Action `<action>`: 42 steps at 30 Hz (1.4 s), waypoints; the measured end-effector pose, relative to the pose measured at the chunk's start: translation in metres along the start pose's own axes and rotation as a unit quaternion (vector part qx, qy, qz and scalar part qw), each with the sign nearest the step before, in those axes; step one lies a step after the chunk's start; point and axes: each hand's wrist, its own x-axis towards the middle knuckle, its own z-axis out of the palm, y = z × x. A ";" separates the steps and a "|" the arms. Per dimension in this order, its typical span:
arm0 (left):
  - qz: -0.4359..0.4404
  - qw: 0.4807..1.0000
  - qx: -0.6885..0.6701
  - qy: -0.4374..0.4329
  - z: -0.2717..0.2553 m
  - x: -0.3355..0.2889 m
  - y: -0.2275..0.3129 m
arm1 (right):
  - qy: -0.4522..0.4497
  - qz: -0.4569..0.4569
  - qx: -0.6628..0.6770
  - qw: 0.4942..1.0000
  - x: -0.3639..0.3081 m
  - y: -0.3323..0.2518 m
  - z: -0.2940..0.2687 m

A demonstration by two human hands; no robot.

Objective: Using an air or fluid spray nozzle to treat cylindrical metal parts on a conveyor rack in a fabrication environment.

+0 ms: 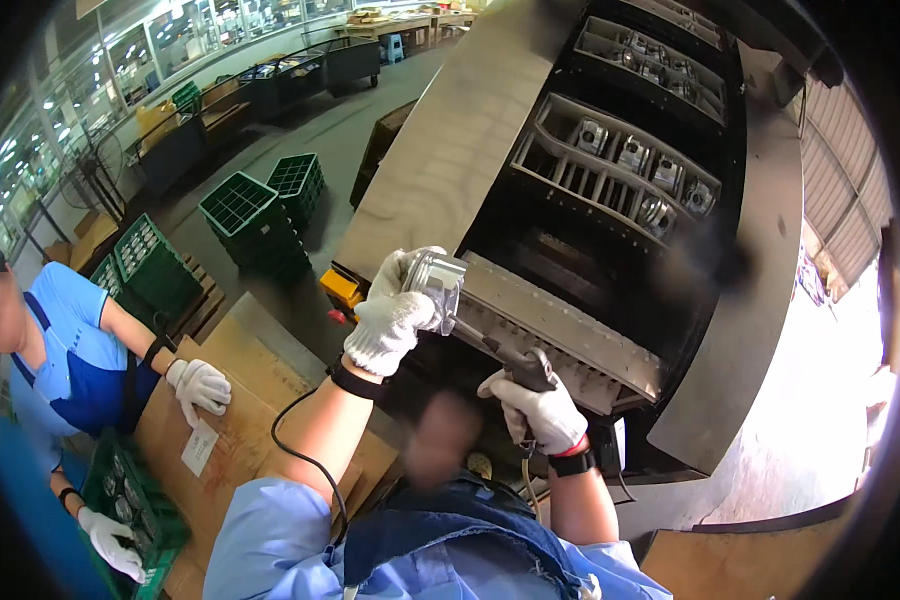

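My left hand (385, 318), in a white knitted glove, is closed round a silvery metal piston (439, 284) and holds it up in front of the machine's near edge. In my gloved right hand (544, 410) is a dark air blow gun (523, 366), gripped by its handle. The gun's thin nozzle points up and left, close to the piston's lower side; whether it touches I cannot tell. A thin hose (530, 475) hangs below the right hand. Black bands circle both my wrists, and a dark cord runs along my left forearm.
Ahead, a dark machine bed carries metal racks (610, 165) with several pistons, between wide metal side panels (460, 130). At the left, a co-worker's gloved hand (200, 388) rests on a cardboard-covered table (255, 345); the other touches a green crate (160, 520). Green crates (245, 215) stand behind.
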 end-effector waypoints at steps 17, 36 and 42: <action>0.412 0.637 0.651 -0.002 -0.015 -0.063 0.055 | -0.072 -0.009 -0.063 0.995 -0.035 -0.028 -0.009; 0.131 0.375 0.825 0.401 -0.166 -0.265 0.073 | -0.220 -0.042 -0.347 0.911 0.014 0.010 0.062; 0.063 0.273 0.870 0.406 -0.197 -0.269 0.061 | 0.164 0.009 -0.137 0.977 -0.020 -0.048 -0.044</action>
